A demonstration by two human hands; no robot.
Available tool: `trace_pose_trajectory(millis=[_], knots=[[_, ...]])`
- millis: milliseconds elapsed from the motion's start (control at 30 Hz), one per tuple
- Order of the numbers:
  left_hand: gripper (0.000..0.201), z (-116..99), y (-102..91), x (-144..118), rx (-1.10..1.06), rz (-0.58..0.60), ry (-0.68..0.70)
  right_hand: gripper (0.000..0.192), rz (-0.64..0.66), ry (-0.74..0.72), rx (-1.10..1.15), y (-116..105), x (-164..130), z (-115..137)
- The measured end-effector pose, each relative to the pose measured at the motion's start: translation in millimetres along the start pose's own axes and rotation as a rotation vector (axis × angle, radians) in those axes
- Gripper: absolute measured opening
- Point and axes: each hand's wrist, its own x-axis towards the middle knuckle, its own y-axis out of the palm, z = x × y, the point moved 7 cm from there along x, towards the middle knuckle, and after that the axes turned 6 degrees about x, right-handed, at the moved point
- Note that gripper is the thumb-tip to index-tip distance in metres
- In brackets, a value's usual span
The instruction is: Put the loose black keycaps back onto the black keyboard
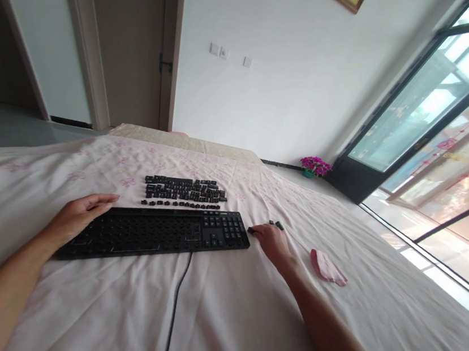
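A black keyboard lies on the pale pink floral bed sheet, most of its left part stripped of keycaps. Its right end, with the number pad, still carries keys. My left hand rests at the keyboard's left end, fingers stretched out with nothing visible in them. Just beyond the right end, my right hand has its fingers closed on a small black keycap. Two more dark pieces lie beside its knuckles. Behind the keyboard, loose keycaps are laid out in several rows.
A black cable runs from the keyboard toward me. A folded pink cloth lies on the sheet at the right. Beyond the bed stand a pot of purple flowers, a glass door and a closed brown door.
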Motion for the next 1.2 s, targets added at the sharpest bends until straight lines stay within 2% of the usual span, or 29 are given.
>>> trace_pose_trajectory(millis=[233,400,500,600,700,933,1200], knots=[[0.061,0,1.3,0,-0.015,0.023,0.002,0.028,0.032,-0.046,-0.006,1,-1,7],[0.064,-2,1.9,-2,-0.012,0.036,-0.014,0.024,-0.075,-0.014,0.215,-10,-7,11],[0.065,-7,1.8,-5,-0.017,0.030,-0.006,0.020,-0.070,-0.114,0.297,-13,-16,34],[0.066,-8,1.9,-5,-0.019,0.023,-0.013,0.017,-0.061,-0.259,0.275,-12,-27,60],[0.067,-6,2.7,-4,-0.014,0.027,-0.006,0.018,-0.087,-0.394,0.224,-8,-34,75],[0.061,-4,1.3,-3,0.005,0.014,0.009,0.023,-0.084,-0.594,0.085,1,-35,85],[0.066,-10,0.0,-6,0.021,0.005,0.013,0.027,-0.036,-0.658,0.068,5,-34,89]])
